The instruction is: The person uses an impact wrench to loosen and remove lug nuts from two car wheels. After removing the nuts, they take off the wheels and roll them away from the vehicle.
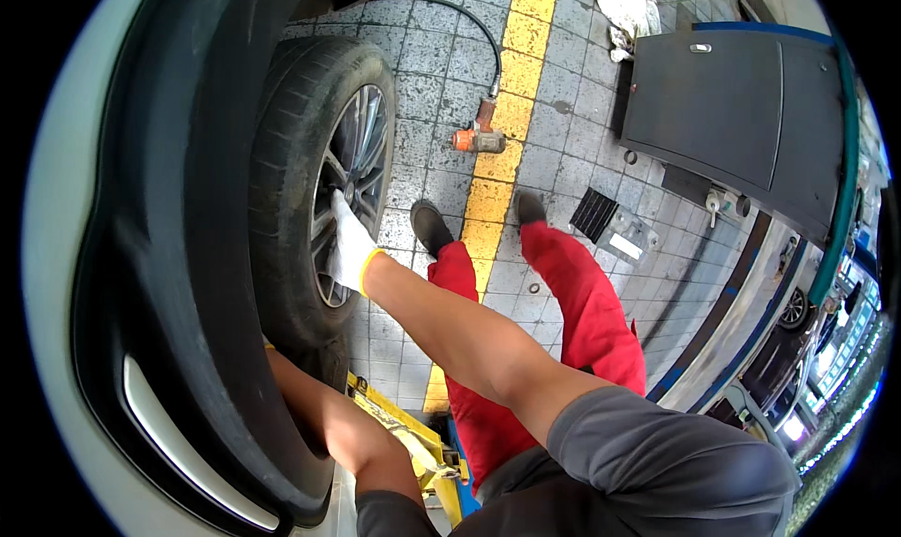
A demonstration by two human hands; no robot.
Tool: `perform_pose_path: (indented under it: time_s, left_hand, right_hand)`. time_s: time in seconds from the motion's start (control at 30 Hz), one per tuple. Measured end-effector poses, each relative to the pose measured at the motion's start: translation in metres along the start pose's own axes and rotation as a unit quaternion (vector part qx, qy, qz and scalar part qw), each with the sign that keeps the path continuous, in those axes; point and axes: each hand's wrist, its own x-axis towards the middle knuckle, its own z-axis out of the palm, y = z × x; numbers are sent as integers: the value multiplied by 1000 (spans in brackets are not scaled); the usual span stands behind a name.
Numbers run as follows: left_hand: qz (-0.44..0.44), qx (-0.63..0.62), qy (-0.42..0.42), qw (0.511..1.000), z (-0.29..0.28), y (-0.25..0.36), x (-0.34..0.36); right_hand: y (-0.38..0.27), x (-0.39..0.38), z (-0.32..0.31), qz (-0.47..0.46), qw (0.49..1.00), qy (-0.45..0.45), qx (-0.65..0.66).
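My right hand (352, 246), in a white glove with a yellow cuff, grips the spokes of a car wheel (298, 185) below its hub. One digit stretches up toward the hub; the other fingers are partly hidden among the spokes. The wheel stands upright at the car's wheel arch (211, 255), with a worn black tyre around a grey alloy rim. My left forearm (314, 410) reaches under the arch behind the tyre's near side. Only a sliver of yellow cuff shows there, and the left hand itself is hidden.
An orange and grey impact wrench (483, 140) lies on the tiled floor, joined to a black air hose (460, 9). Beside my legs stands a yellow jack or stand (404, 424). A dark grey cabinet (704, 105) is at the right, near a black slotted piece (594, 215).
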Motion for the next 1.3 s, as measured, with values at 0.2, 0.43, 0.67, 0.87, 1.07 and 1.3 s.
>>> perform_pose_path:
  time_s: [0.2,0.43,0.67,0.87,1.07,1.3]
  left_hand:
    - [-42,89,31,995,9,10,9]
    - [-73,118,33,990,16,42,-60]
    - [-47,154,14,987,49,45,-142]
    - [62,107,-110,986,60,81,-156]
    - [117,158,-214,957,66,22,-105]
    - [158,101,-225,956,146,83,-140]
  right_hand:
    - [1,16,-1,-39,989,141,36]
    - [-31,-48,-21,0,986,168,-4]
    - [-84,-102,-97,-35,997,72,21]
    - [-144,-118,-112,-55,998,26,29]
    - [-218,-131,-117,-73,996,-42,42]
    - [-245,-200,-110,-246,948,153,-134]
